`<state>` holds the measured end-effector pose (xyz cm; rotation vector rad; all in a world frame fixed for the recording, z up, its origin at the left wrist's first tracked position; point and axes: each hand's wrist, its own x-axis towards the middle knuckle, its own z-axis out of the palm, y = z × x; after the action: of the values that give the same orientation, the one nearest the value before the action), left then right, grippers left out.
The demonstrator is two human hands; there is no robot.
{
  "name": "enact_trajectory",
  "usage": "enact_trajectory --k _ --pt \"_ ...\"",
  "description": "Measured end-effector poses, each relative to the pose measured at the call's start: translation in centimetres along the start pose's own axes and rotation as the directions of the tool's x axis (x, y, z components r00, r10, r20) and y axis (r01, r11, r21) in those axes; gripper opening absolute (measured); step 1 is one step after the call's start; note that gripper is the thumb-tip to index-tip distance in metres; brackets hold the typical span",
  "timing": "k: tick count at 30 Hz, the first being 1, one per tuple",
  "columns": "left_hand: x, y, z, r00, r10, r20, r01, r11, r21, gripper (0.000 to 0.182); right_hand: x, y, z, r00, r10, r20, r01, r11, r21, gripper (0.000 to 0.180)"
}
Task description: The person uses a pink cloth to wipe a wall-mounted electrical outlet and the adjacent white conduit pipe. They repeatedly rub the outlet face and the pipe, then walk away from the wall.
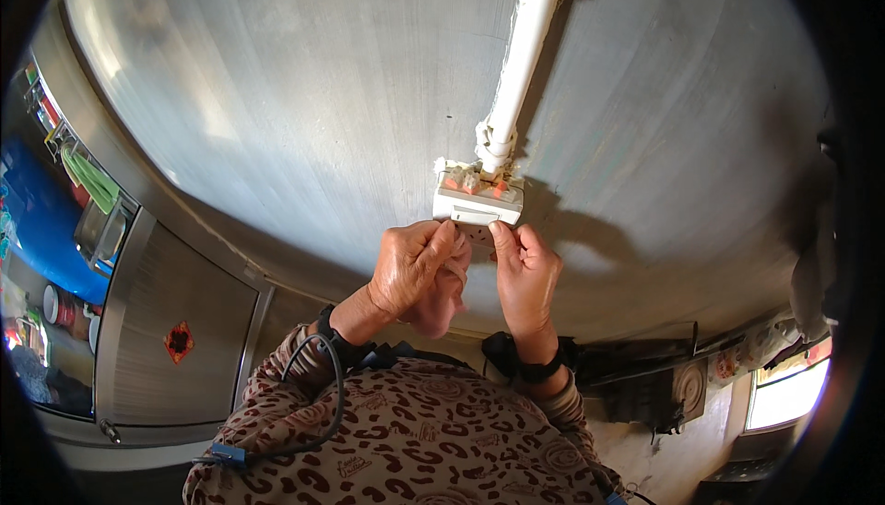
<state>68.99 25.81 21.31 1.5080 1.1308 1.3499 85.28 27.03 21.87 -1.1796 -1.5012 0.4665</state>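
Observation:
A white wall-mounted switch and socket box (pixel 442 202) is in front of me, with a wide rocker switch (pixel 474 215) on its face. Dark socket slots show below the rocker, partly covered by my hands. My left hand (pixel 409 262) pinches a pink cloth (pixel 435 308) at the box's lower left, and the cloth hangs beneath the fingers. At the lower right corner, the thumb of my right hand (pixel 527 270) rests against the box edge. Its other fingers are curled, and whether they grip anything is hidden.
White conduit pipe (pixel 527 56) runs up the grey wall (pixel 311 90) from the box, with orange and clear bits on the box top. Left are a metal-framed door (pixel 180 325), a green cloth (pixel 93 177) and a blue container (pixel 48 228). A cable (pixel 339 394) loops by my left sleeve.

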Motion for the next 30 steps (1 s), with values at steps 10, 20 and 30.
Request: enact_trajectory --k 10,20,30 --pt "-0.3 -0.1 0.6 0.986 -0.162 0.049 0.169 0.958 -0.233 0.039 -0.1 0.0 0.0 1.0 0.022 0.01 -0.022 1.0 0.017 0.03" --pt "-0.6 1.0 0.3 0.98 -0.137 0.143 0.178 0.926 -0.332 0.04 0.0 -0.2 -0.1 1.0 0.013 0.017 -0.013 1.0 -0.014 0.03" --pt "-0.7 1.3 0.5 0.987 -0.081 0.135 0.114 0.959 -0.261 0.03 -0.1 0.0 -0.2 1.0 0.009 0.016 -0.008 1.0 -0.014 0.026"
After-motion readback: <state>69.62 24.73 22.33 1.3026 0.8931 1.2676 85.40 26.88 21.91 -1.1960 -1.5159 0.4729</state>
